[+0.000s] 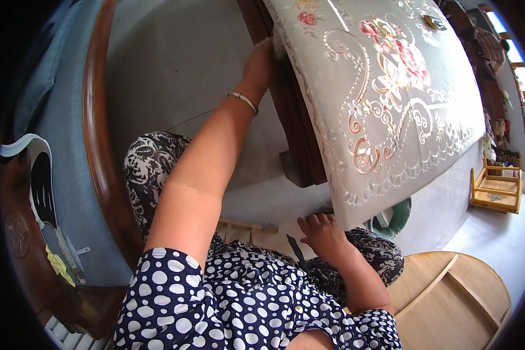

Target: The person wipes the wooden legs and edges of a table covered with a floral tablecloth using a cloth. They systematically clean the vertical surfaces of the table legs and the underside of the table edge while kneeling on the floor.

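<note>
Left arm stretched way out, nearly straight, bare from the short sleeve down, thin bangle on the wrist. Left hand [261,58] at the far end, fingers curled and partly hidden, so grip hard to judge. Right arm bent, tucked in close, forearm angled up. Right hand [324,233] palm down, knuckles up, fingers bunched and curled forward.

Tablecloth [385,99] hides the right hand's [324,233] fingertips, perhaps gripping its hem.

Tablecloth [391,99] draped over worktop [294,134] ahead, left hand [261,58] at its far edge, right hand [324,233] at near corner, small wooden stool [496,189] far right
</note>
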`<control>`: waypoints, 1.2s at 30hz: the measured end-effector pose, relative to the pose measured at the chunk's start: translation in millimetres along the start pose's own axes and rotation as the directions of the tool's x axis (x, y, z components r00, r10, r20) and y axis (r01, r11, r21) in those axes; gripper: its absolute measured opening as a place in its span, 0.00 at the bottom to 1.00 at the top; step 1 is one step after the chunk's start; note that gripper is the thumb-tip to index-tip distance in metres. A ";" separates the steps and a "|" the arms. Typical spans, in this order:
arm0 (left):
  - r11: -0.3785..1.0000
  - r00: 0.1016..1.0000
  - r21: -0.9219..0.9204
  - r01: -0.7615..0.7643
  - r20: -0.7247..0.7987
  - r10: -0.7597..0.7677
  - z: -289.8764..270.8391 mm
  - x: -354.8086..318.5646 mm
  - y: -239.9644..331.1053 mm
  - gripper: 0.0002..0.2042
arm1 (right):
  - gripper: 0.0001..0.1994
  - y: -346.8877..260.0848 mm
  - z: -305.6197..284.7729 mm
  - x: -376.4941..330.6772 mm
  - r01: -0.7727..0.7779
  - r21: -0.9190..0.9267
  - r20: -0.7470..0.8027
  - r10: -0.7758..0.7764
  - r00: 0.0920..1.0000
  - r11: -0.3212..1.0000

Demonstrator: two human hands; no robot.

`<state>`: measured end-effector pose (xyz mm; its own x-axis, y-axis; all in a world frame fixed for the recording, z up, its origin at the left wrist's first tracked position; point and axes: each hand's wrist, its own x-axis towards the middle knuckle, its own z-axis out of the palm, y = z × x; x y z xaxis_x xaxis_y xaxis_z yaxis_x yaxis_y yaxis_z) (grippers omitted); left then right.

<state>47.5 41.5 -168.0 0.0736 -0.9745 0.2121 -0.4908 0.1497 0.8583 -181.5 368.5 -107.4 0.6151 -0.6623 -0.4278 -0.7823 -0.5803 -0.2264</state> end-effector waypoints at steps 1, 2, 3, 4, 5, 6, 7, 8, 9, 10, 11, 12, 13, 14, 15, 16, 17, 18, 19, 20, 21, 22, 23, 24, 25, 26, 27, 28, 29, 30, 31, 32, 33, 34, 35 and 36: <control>0.999 0.999 -0.020 -0.049 -0.017 0.048 0.2 -11.8 -0.8 0.19 | 0.27 0.1 0.8 1.4 -0.003 -0.005 0.016 0.003 1.000 1.000; 0.994 0.995 -0.043 -0.097 -0.031 0.095 3.3 -22.8 -3.8 0.19 | 0.27 -0.2 1.4 1.9 -0.010 -0.010 0.036 0.010 0.999 1.000; 0.989 0.991 -0.074 -0.129 -0.041 0.126 7.8 -32.7 -8.2 0.19 | 0.26 -0.8 0.9 2.6 -0.017 -0.016 0.055 0.018 0.998 1.000; 0.982 0.986 -0.103 -0.161 -0.052 0.156 13.2 -42.6 -15.7 0.19 | 0.26 -1.4 -0.8 4.3 -0.023 -0.025 0.071 0.024 0.997 0.999; 0.971 0.980 -0.137 -0.195 -0.058 0.189 15.4 -50.3 -12.6 0.19 | 0.25 -1.0 0.0 4.5 -0.031 -0.019 0.071 0.032 0.997 0.999; 0.974 0.982 -0.125 -0.190 -0.042 0.186 17.2 -60.0 -9.7 0.20 | 0.25 -0.1 1.8 4.2 -0.038 -0.013 0.071 0.039 0.997 0.999; 0.976 0.983 -0.114 -0.185 -0.026 0.183 18.1 -74.1 -1.3 0.21 | 0.25 1.2 3.3 3.9 -0.048 -0.007 0.071 0.048 0.996 0.999; 0.979 0.984 -0.099 -0.180 -0.011 0.180 17.9 -87.8 6.2 0.22 | 0.24 1.3 2.3 4.2 -0.068 -0.011 0.095 0.069 0.993 0.998; 0.982 0.986 -0.090 -0.164 0.009 0.165 18.2 -99.8 12.6 0.23 | 0.23 2.0 3.6 3.7 -0.073 -0.012 0.082 0.074 0.994 0.997; 0.986 0.989 -0.077 -0.146 0.026 0.149 17.5 -111.9 16.5 0.24 | 0.22 3.1 6.7 3.9 -0.074 -0.013 0.068 0.075 0.995 0.997; 0.989 0.990 -0.069 -0.130 0.048 0.134 17.0 -123.2 23.2 0.25 | 0.21 4.7 9.5 2.8 -0.081 -0.013 0.055 0.082 0.995 0.997; 0.994 0.988 0.028 -0.105 0.114 0.101 15.8 -134.2 29.4 0.26 | 0.21 6.9 10.4 1.8 -0.083 -0.018 0.060 0.084 0.995 0.996; 0.988 0.983 0.127 -0.085 0.173 0.063 12.2 -144.4 37.2 0.27 | 0.21 8.2 11.1 0.6 -0.093 -0.022 0.052 0.094 0.994 0.995; 0.971 0.974 0.226 -0.071 0.227 0.018 9.6 -153.4 44.3 0.27 | 0.20 9.4 12.1 -0.9 -0.104 -0.025 0.045 0.105 0.993 0.994; 0.974 0.976 0.198 -0.107 0.207 0.065 11.5 -162.3 46.6 0.28 | 0.20 10.6 13.1 -2.5 -0.116 -0.029 0.037 0.117 0.992 0.993; 0.974 0.979 0.181 -0.138 0.177 0.105 11.9 -172.0 41.8 0.29 | 0.20 10.8 15.4 0.3 -0.122 -0.021 0.039 0.123 0.992 0.992; 0.973 0.977 0.157 -0.172 0.151 0.149 12.7 -180.1 42.1 0.30 | 0.20 11.1 15.4 -0.1 -0.130 -0.024 0.054 0.131 0.990 0.991; 0.977 0.974 0.126 -0.173 0.171 0.151 13.1 -187.1 41.8 0.30 | 0.20 11.4 14.9 -0.7 -0.138 -0.027 0.068 0.140 0.988 0.990; 0.980 0.969 0.094 -0.176 0.192 0.155 12.4 -192.6 45.5 0.30 | 0.20 12.5 15.0 -1.8 -0.149 -0.030 0.081 0.151 0.985 0.988; 0.982 0.964 0.062 -0.177 0.212 0.160 11.7 -197.7 48.9 0.30 | 0.20 13.2 15.2 -2.8 -0.159 -0.031 0.081 0.161 0.984 0.987; 0.990 0.962 -0.007 -0.144 0.232 0.142 10.9 -202.2 52.2 0.31 | 0.20 13.8 15.3 -3.8 -0.170 -0.031 0.080 0.172 0.982 0.985; 0.991 0.959 -0.074 -0.109 0.255 0.124 8.1 -206.7 58.1 0.31 | 0.21 14.2 16.6 -4.9 -0.181 -0.030 0.080 0.182 0.980 0.983; 0.988 0.954 -0.139 -0.071 0.279 0.108 6.2 -211.7 62.8 0.32 | 0.21 15.1 18.6 -5.7 -0.184 -0.032 0.077 0.186 0.980 0.982; 0.983 0.958 -0.167 -0.079 0.259 0.121 7.1 -218.0 64.8 0.32 | 0.21 16.4 20.9 -6.2 -0.186 -0.034 0.075 0.188 0.979 0.982; 0.978 0.963 -0.191 -0.084 0.235 0.129 7.5 -226.0 63.3 0.33 | 0.21 16.5 23.5 -4.8 -0.181 -0.037 0.074 0.183 0.980 0.983; 0.971 0.966 -0.222 -0.092 0.217 0.141 11.7 -233.9 63.7 0.33 | 0.21 18.8 26.9 -6.5 -0.177 -0.026 0.064 0.178 0.982 0.984; 0.974 0.964 -0.213 -0.083 0.231 0.132 16.0 -242.1 64.2 0.33 | 0.21 21.7 30.4 -7.9 -0.172 -0.016 0.054 0.173 0.983 0.985; 0.977 0.963 -0.200 -0.069 0.243 0.117 19.0 -251.5 64.5 0.34 | 0.21 22.0 30.9 -9.0 -0.162 -0.004 0.047 0.162 0.986 0.987; 0.981 0.961 -0.186 -0.055 0.256 0.102 21.2 -259.2 63.7 0.34 | 0.20 22.5 30.4 -9.6 -0.169 0.009 0.052 0.168 0.984 0.986; 0.978 0.962 -0.202 -0.062 0.248 0.112 22.6 -265.6 62.2 0.35 | 0.20 23.2 29.0 -9.4 -0.175 0.022 0.057 0.173 0.983 0.984; 0.974 0.963 -0.218 -0.069 0.240 0.122 23.2 -270.9 61.7 0.35 | 0.20 23.4 27.5 -9.7 -0.181 0.033 0.064 0.179 0.982 0.983; 0.963 0.965 -0.268 -0.026 0.245 0.094 23.6 -272.3 59.0 0.35 | 0.20 23.4 26.7 -10.1 -0.184 0.038 0.067 0.181 0.981 0.982; 0.948 0.966 -0.318 0.016 0.250 0.067 23.6 -273.4 56.6 0.35 | 0.20 23.5 25.7 -10.1 -0.187 0.042 0.071 0.184 0.980 0.981; 0.911 0.961 -0.399 0.109 0.277 0.006 21.4 -272.1 54.2 0.34 | 0.20 24.3 25.1 -10.9 -0.193 0.047 0.076 0.189 0.979 0.980; 0.866 0.951 -0.447 0.224 0.294 -0.095 19.2 -267.9 51.1 0.33 | 0.20 24.7 24.0 -11.3 -0.200 0.034 0.090 0.196 0.976 0.979; 0.804 0.932 -0.495 0.331 0.306 -0.196 16.7 -263.6 47.7 0.31 | 0.20 24.6 22.5 -11.3 -0.207 0.021 0.103 0.204 0.974 0.978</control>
<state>-9.8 302.7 -190.7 -0.1011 -0.9884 -0.1132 0.0594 -0.1196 0.9910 -209.9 372.4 -127.8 0.4294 -0.7141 -0.5529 -0.8945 -0.4207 -0.1513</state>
